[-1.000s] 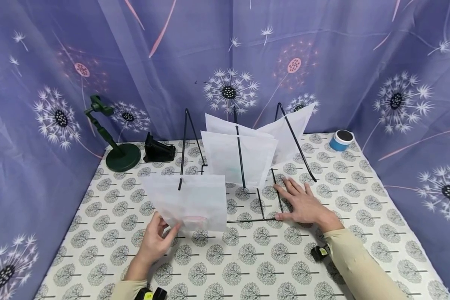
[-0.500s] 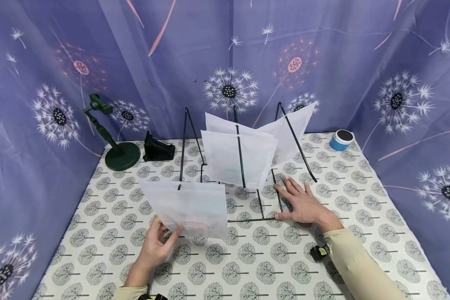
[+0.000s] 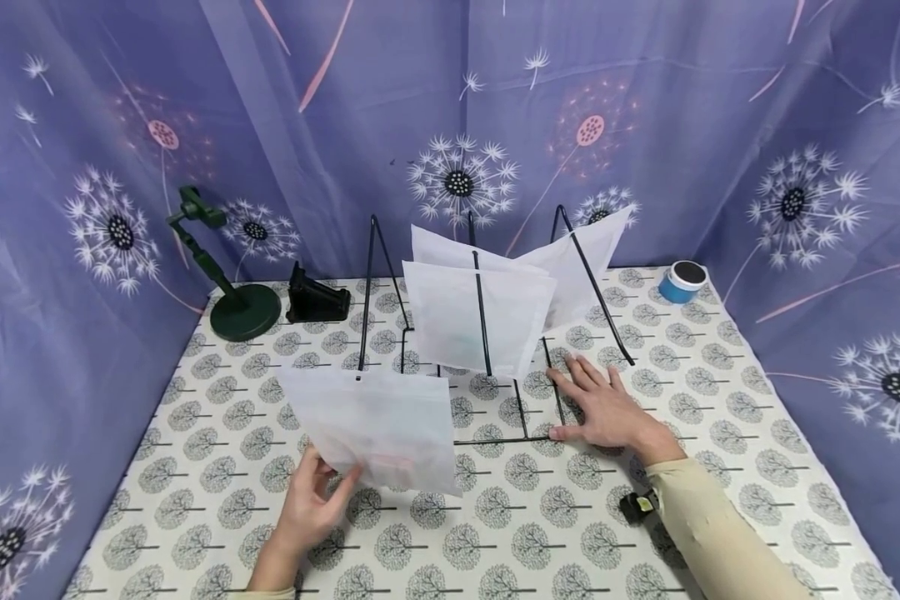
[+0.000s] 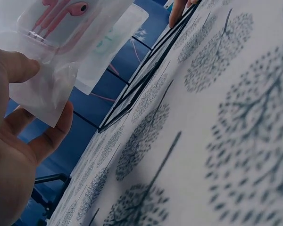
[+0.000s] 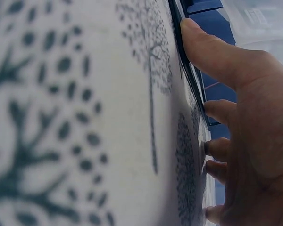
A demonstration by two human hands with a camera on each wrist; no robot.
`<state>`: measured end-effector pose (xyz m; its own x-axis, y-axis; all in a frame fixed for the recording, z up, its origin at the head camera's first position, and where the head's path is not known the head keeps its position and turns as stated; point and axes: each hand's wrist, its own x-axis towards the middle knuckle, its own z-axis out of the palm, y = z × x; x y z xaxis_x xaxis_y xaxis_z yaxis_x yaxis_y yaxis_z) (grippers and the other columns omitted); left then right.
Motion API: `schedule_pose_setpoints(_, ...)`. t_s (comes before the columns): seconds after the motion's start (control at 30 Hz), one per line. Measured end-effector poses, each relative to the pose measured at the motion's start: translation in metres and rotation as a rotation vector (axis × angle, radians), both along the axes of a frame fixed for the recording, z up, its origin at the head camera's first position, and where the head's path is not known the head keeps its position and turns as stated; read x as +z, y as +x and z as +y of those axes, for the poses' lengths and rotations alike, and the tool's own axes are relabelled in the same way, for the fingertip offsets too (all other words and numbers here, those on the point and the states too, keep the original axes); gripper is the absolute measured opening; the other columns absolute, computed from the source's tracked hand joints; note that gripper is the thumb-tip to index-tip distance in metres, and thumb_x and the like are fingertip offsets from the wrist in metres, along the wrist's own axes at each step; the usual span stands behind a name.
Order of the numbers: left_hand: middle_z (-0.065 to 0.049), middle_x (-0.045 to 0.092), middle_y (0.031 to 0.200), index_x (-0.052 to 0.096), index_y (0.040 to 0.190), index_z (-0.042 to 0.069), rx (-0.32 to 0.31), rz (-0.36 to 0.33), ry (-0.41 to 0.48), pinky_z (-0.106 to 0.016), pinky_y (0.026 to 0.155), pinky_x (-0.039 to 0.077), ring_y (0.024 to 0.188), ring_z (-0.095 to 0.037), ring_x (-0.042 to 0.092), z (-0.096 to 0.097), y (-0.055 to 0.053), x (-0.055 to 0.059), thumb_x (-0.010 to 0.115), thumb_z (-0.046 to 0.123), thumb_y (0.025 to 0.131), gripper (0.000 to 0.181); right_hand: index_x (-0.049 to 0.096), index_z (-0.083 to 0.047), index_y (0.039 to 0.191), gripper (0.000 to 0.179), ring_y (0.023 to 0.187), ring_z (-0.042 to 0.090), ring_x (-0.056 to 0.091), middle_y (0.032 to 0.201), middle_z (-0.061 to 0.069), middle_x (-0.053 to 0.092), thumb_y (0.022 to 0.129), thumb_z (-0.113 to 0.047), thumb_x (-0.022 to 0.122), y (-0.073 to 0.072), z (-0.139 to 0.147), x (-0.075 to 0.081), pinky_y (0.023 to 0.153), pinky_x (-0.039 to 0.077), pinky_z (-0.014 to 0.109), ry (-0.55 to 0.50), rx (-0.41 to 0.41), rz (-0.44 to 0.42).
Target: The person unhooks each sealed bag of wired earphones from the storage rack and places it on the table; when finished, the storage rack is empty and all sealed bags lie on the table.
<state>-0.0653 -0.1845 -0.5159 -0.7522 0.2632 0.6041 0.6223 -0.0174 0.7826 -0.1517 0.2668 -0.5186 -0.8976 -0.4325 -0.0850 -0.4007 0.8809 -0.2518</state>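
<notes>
My left hand (image 3: 311,504) pinches the lower left corner of a translucent white zip pouch (image 3: 378,417) between thumb and fingers. Pink earphones (image 4: 61,16) show through it in the left wrist view. The pouch's top edge is at the front tip of the left prong (image 3: 366,300) of a black wire display rack; a dark spot marks that edge, and I cannot tell whether the prong still passes through. My right hand (image 3: 603,408) lies with fingers spread on the right end of the rack's base (image 3: 525,408), thumb touching its front corner.
Several more white pouches (image 3: 476,317) hang on the middle and right prongs. Behind to the left stand a dark green stand (image 3: 246,313) and a black holder (image 3: 317,298). A blue jar (image 3: 680,283) is at the back right. Purple curtains (image 3: 330,150) enclose the tree-print tablecloth (image 3: 495,517).
My left hand has drawn the pouch toward me and downward along the left prong, so more of that prong shows behind it. My right hand has stayed in place on the base.
</notes>
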Motion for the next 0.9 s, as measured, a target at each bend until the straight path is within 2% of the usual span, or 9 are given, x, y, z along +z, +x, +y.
schedule_pose_setpoints(0.2, -0.006, 0.057, 0.123, 0.035, 0.113, -0.024, -0.021, 0.001, 0.043, -0.025, 0.096, 0.053, 0.113, -0.013, 0.062, 0.004, 0.007, -0.001, 0.05, -0.037, 0.07, 0.047, 0.027, -0.019, 0.155, 0.102, 0.148, 0.043, 0.011, 0.161, 0.023, 0.014, 0.076, -0.075, 0.06, 0.001, 0.001, -0.003, 0.112, 0.006, 0.074, -0.008, -0.002, 0.006)
schedule_pose_setpoints(0.4, -0.003, 0.058, 0.122, 0.036, 0.112, -0.024, 0.011, -0.013, 0.031, -0.022, 0.095, 0.053, 0.113, -0.01, 0.062, 0.004, 0.014, -0.002, 0.05, -0.038, 0.069, 0.047, 0.027, -0.019, 0.155, 0.101, 0.148, 0.043, 0.011, 0.161, 0.022, 0.014, 0.077, -0.075, 0.06, 0.0, 0.002, -0.004, 0.112, 0.005, 0.074, -0.018, -0.002, 0.014)
schedule_pose_setpoints(0.57, -0.001, 0.058, 0.122, 0.037, 0.111, -0.023, 0.031, 0.011, 0.007, -0.019, 0.093, 0.053, 0.111, -0.008, 0.062, 0.004, 0.018, -0.002, 0.054, -0.035, 0.071, 0.046, 0.026, -0.02, 0.155, 0.102, 0.148, 0.042, 0.01, 0.162, 0.022, 0.012, 0.076, -0.076, 0.059, 0.0, 0.002, -0.003, 0.112, 0.004, 0.074, -0.009, -0.004, -0.002)
schedule_pose_setpoints(0.67, -0.004, 0.059, 0.122, 0.037, 0.11, -0.023, 0.01, 0.042, 0.023, -0.018, 0.091, 0.053, 0.11, -0.009, 0.063, 0.003, 0.019, -0.002, 0.058, -0.029, 0.074, 0.042, 0.025, -0.02, 0.155, 0.102, 0.148, 0.042, 0.01, 0.162, 0.022, 0.011, 0.076, -0.077, 0.058, 0.0, 0.001, -0.004, 0.112, 0.004, 0.074, -0.005, -0.005, -0.009)
schedule_pose_setpoints(0.8, -0.009, 0.06, 0.121, 0.038, 0.109, -0.024, -0.033, 0.085, 0.07, -0.021, 0.091, 0.054, 0.11, -0.013, 0.064, 0.002, 0.018, -0.003, 0.057, -0.03, 0.072, 0.042, 0.025, -0.02, 0.155, 0.102, 0.149, 0.042, 0.009, 0.162, 0.021, 0.011, 0.076, -0.076, 0.059, 0.0, 0.001, -0.002, 0.112, 0.004, 0.074, -0.005, -0.005, -0.009)
schedule_pose_setpoints(0.9, -0.011, 0.059, 0.122, 0.037, 0.109, -0.024, -0.049, 0.084, 0.093, -0.022, 0.092, 0.054, 0.111, -0.015, 0.064, -0.001, 0.02, -0.004, 0.054, -0.034, 0.068, 0.045, 0.025, -0.02, 0.155, 0.103, 0.149, 0.041, 0.008, 0.162, 0.021, 0.011, 0.076, -0.076, 0.059, 0.0, 0.0, -0.001, 0.112, 0.004, 0.074, -0.008, -0.007, -0.015)
